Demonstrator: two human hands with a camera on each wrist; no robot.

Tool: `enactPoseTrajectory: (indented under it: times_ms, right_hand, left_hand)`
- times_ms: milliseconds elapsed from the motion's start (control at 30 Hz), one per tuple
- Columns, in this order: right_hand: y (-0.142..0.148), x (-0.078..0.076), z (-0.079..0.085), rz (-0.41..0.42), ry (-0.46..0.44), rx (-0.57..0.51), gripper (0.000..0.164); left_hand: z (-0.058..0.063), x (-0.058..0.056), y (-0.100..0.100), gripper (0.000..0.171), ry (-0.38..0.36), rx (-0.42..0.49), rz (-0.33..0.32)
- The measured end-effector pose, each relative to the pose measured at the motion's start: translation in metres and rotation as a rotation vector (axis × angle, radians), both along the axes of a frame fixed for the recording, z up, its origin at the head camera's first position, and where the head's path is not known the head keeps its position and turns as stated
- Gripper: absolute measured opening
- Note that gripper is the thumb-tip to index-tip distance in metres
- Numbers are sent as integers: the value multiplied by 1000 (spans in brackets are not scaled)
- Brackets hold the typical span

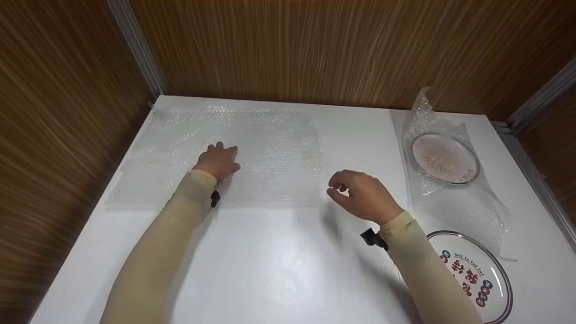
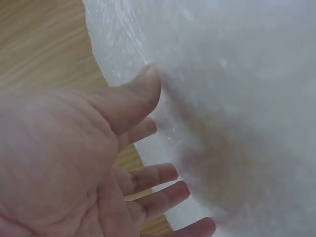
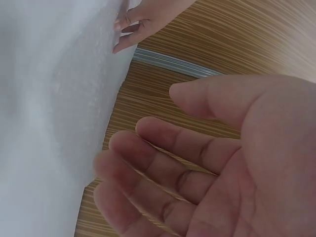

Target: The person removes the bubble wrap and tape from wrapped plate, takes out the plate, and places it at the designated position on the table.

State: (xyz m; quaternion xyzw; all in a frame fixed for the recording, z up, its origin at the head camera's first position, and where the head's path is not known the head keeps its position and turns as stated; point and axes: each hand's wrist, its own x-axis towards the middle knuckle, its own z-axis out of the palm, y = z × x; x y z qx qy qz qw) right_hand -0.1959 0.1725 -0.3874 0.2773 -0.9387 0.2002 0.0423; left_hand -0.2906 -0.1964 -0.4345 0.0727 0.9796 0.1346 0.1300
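A sheet of clear bubble wrap (image 1: 274, 144) lies spread flat over the left and middle of the white table. My left hand (image 1: 218, 161) rests on it with fingers spread; in the left wrist view the fingertips (image 2: 182, 190) touch the bubble wrap's surface. Just past the sheet's right edge, my right hand (image 1: 362, 195) is held above the table, its fingers loosely bent. Nothing lies between the fingers (image 3: 163, 138) and thumb in the right wrist view.
On the right, a round plate (image 1: 445, 157) lies with a second piece of bubble wrap (image 1: 463, 211), whose back corner sticks up. Nearer the front is a white plate (image 1: 488, 274) with a dark rim and red characters, partly behind my right forearm. Wood-grain panels (image 1: 315, 54) stand around the table.
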Motion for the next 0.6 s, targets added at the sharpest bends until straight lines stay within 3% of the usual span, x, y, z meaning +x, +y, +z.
enactPoseTrajectory:
  times_ms: [367, 600]
  right_hand:
    - [3, 1, 0, -12, -38, 28, 10]
    - [3, 0, -1, 4, -62, 50, 14]
  left_hand:
    - [0, -29, -18, 61, -34, -3, 46]
    - [3, -31, -25, 60, -58, 23, 58]
